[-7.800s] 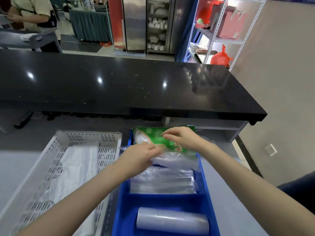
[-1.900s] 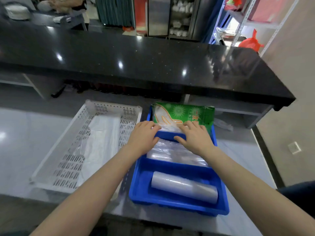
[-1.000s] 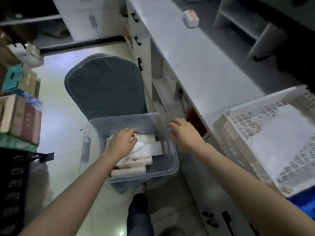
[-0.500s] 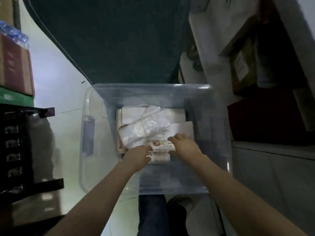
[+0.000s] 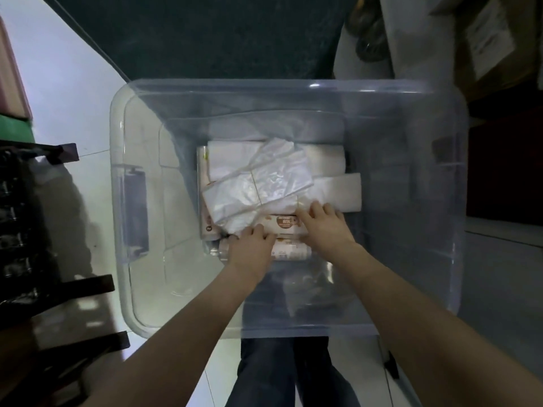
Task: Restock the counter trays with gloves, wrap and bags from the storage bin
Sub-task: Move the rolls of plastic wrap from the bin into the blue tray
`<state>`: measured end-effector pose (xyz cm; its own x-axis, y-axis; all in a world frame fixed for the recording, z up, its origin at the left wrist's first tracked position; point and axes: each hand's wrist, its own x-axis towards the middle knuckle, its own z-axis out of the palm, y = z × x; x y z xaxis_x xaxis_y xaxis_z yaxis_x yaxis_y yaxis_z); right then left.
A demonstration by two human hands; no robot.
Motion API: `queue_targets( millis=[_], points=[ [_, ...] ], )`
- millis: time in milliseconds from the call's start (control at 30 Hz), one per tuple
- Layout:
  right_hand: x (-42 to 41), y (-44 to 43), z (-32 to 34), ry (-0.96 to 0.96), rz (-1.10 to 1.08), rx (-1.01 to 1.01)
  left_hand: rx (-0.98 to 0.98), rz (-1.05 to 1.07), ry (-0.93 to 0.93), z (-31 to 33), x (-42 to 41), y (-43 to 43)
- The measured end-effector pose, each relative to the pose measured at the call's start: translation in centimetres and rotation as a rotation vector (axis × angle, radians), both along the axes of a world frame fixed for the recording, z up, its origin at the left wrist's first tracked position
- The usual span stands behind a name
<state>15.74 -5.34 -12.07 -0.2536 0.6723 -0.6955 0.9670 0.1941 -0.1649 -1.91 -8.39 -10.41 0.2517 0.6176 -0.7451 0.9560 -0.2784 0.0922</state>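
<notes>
A clear plastic storage bin (image 5: 138, 201) sits on the floor below me. Inside lie bundles of white plastic bags tied with a band (image 5: 258, 183), a flat white pack (image 5: 338, 190) and rolls with brown-and-white labels (image 5: 286, 224). My left hand (image 5: 252, 245) rests on the near roll (image 5: 291, 252), fingers curled over its end. My right hand (image 5: 326, 224) lies flat on the labelled roll, its fingertips at the edge of the bag bundle. Whether either hand has a firm grip is unclear.
A dark blue-green chair cover (image 5: 205, 36) stands behind the bin. Dark racks (image 5: 44, 259) are at the left, a grey cabinet (image 5: 505, 274) and cardboard boxes (image 5: 493, 39) at the right. My legs in dark trousers (image 5: 288, 374) stand against the bin's near wall.
I turned from the counter trays down to the bin. Both hands went into it and settled on the labelled rolls; over the last half second the view came closer and the hands barely shifted.
</notes>
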Motion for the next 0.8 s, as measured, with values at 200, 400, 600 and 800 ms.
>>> queue_targets(
  millis=[200,400,600,800],
  points=[
    [-0.1,-0.1,1.4,-0.001,-0.055,-0.044,-0.067,0.029,0.032,0.8,-0.1,-0.4],
    [1.7,-1.3,4.5,-0.072,-0.018,0.072,-0.099,0.019,-0.037,0.6,-0.5,-0.7],
    [5.6,-2.3,7.4,-0.1,-0.074,0.187,-0.145,-0.019,0.018,-0.6,-1.5,0.6],
    [6.4,-2.4,10.0,-0.086,-0.207,0.299,-0.218,0.076,-0.117,1.2,-0.8,1.8]
  ],
)
